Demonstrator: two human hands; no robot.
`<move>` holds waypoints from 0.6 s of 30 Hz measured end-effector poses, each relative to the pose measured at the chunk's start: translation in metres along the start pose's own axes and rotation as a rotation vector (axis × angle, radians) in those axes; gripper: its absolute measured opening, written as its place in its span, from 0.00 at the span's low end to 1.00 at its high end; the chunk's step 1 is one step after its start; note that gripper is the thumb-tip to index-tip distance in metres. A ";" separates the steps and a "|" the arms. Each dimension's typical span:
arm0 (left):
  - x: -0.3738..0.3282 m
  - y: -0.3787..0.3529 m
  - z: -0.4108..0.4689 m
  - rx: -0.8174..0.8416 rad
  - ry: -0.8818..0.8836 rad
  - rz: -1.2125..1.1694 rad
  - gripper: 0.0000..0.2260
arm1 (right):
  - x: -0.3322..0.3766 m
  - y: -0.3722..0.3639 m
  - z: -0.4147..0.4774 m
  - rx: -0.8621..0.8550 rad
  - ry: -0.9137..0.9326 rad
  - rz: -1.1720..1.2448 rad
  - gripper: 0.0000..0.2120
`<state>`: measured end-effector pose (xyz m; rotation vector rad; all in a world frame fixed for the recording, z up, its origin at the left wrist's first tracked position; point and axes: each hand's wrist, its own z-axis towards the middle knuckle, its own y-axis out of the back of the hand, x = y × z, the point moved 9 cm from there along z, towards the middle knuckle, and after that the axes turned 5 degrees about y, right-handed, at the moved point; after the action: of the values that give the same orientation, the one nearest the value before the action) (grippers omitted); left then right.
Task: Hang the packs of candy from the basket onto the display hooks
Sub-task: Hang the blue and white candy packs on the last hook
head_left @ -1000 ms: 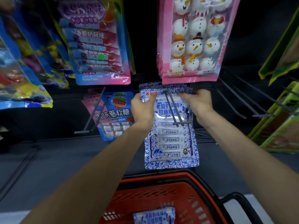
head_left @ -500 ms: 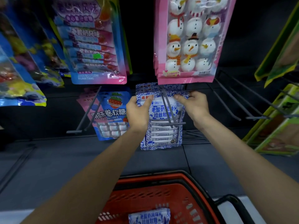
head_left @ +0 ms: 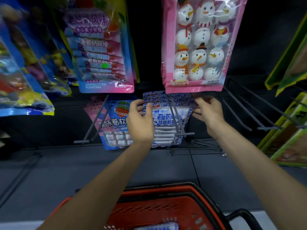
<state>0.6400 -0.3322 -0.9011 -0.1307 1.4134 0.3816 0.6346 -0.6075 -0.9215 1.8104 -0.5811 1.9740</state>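
A blue-and-white candy pack (head_left: 166,120) hangs threaded on a grey double-prong display hook (head_left: 178,123), pushed back against others of the same kind. My left hand (head_left: 139,123) grips its upper left edge. My right hand (head_left: 207,112) sits at its upper right corner, fingers curled at the edge. Below, a red basket (head_left: 159,208) holds another blue-and-white pack (head_left: 156,227), only partly in view.
A pink snowman pack (head_left: 199,45) hangs just above the hook. A blue strawberry candy pack (head_left: 114,125) hangs to the left, a pink-blue pack (head_left: 101,52) above it. Bare grey hooks (head_left: 245,112) jut out at right, beside green packs (head_left: 289,130).
Both hands have slid the blue-and-white pack farther back along the hook, toward the packs behind it. The view has tilted slightly.
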 end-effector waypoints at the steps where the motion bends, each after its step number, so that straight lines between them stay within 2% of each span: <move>1: -0.003 0.002 0.001 -0.014 -0.020 0.024 0.14 | 0.002 0.003 0.002 -0.024 0.023 -0.028 0.03; 2: -0.006 0.004 0.003 -0.028 -0.036 0.051 0.14 | 0.003 0.005 0.005 -0.035 0.040 -0.045 0.02; 5: -0.018 0.005 0.009 -0.039 -0.071 0.208 0.14 | 0.005 0.005 0.010 -0.017 0.073 -0.105 0.12; 10: -0.033 0.000 0.017 0.013 -0.064 0.418 0.11 | 0.002 0.007 0.022 -0.022 0.040 -0.119 0.13; 13: -0.033 -0.002 0.019 0.043 -0.060 0.458 0.11 | 0.004 0.006 0.026 0.053 0.055 -0.159 0.12; 15: -0.030 -0.002 0.022 0.063 -0.043 0.469 0.12 | 0.012 0.005 0.026 0.096 0.134 -0.214 0.16; 18: -0.025 -0.002 0.024 0.103 -0.016 0.446 0.16 | 0.016 0.009 0.028 0.057 0.183 -0.258 0.19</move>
<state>0.6602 -0.3312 -0.8728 0.2762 1.4388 0.6730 0.6514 -0.6302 -0.9033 1.6215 -0.2234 1.9658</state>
